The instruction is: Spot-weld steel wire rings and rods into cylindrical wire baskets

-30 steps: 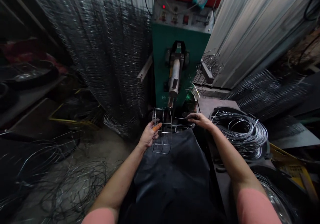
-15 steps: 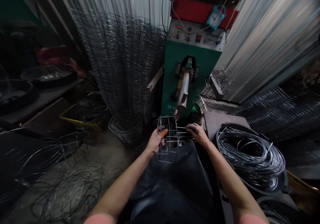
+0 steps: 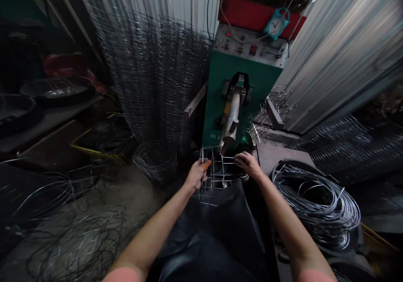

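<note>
The wire cage, a small frame of rings and straight rods, is hanging just below the tip of the welding arm that juts from the green machine, and above the person's dark apron. The left hand is gripping the cage's left ring with fingers curled round the wire, an orange cover showing on one fingertip; the right hand is closing on the rods at the cage's right end, fingers pressed together over them. To do this well, I judge both hands should be keeping the frame level and square, so that the crossing of rod and ring is sitting right under the arm's tip, with fingers staying clear of that joint. Right of the cage, a coil of wire is lying in a dark tub on the table; left of the cage, tall stacks of wire frames are standing against the wall, with loose wire on the floor.
</note>
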Available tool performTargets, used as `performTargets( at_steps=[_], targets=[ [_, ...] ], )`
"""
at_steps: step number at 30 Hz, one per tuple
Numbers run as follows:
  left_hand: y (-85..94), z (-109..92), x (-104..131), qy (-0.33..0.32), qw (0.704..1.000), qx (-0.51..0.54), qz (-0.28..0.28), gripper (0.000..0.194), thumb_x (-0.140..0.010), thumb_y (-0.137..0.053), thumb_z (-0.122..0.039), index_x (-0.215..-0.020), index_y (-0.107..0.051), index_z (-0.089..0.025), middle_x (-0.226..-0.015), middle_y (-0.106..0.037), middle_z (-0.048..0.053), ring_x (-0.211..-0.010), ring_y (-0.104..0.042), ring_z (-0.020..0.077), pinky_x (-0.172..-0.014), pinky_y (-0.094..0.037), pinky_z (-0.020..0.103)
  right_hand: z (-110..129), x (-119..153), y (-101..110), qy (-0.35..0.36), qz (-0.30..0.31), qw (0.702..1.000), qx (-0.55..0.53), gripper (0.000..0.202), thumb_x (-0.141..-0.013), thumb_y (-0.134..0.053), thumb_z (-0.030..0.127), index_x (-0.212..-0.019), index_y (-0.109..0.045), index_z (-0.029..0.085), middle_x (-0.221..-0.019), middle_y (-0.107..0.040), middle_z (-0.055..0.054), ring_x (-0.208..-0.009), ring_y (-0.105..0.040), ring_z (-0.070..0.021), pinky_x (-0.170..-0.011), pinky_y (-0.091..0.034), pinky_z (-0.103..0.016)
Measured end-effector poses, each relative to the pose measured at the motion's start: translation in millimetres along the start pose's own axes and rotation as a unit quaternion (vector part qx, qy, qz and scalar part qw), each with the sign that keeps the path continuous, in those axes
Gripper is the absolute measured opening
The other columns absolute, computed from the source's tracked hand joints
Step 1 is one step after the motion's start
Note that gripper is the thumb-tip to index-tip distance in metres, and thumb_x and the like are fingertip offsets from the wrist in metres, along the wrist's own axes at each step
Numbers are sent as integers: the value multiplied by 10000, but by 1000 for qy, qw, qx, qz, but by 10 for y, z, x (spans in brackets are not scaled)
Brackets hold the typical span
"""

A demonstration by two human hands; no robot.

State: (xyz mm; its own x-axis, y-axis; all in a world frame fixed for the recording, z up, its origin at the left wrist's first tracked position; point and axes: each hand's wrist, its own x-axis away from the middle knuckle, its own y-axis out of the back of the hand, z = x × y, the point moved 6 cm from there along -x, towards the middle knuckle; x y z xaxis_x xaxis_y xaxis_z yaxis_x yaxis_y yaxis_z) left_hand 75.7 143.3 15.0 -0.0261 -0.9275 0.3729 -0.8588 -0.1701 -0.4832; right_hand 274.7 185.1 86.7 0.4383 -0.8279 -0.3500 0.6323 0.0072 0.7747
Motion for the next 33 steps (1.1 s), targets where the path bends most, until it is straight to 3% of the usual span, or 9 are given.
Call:
performTargets(
  at_steps=[13,18,24,28,33],
  targets=[
    [-29,-103,-93,-1,1000,-4,-15,407,-560,-753,-330,-825,-490,-169,-473,-353,-111,-311,-229,8,-315,-115,167,-140,-100,-45,-19,3,1000,1,230,-858,-466,380,-835,-644,236,-800,-607,-41,-764,-581,-183,-708,-462,-300],
    [-47,-121,-98,-10,1000,0,-5,413,-555,-756,-339,-822,-492,-167,-479,-354,-113,-311,-217,1,-316,-104,161,-120,119,32,-16,-59,998,9,248,-837,-511,411,-994,-602,242,-999,-599,-68,-953,-554,-216,-840,-437,-354],
    [-67,-143,-76,-53,998,11,-8,422,-559,-743,-343,-851,-486,-180,-460,-318,-129,-315,-200,9,-309,-126,159,-146,299,13,-40,-107,992,45,280,-816,-513,477,-714,-595,230,-1079,-580,-80,-1069,-485,-265,-916,-360,-450],
    [-84,-136,-53,-45,999,19,-7,444,-555,-741,-352,-872,-480,-183,-464,-309,-132,-316,-200,10,-313,-121,160,-117,240,-16,-49,-142,988,37,278,-794,-545,477,-678,-572,226,-1063,-587,-68,-1056,-482,-259,-922,-337,-457],
    [-88,-143,-76,-49,999,19,-9,442,-560,-737,-354,-872,-474,-185,-472,-313,-127,-329,-197,14,-310,-122,161,-146,159,-54,-64,-139,988,29,277,-779,-560,482,-669,-576,229,-984,-595,-59,-1005,-482,-253,-897,-342,-441]
  ],
)
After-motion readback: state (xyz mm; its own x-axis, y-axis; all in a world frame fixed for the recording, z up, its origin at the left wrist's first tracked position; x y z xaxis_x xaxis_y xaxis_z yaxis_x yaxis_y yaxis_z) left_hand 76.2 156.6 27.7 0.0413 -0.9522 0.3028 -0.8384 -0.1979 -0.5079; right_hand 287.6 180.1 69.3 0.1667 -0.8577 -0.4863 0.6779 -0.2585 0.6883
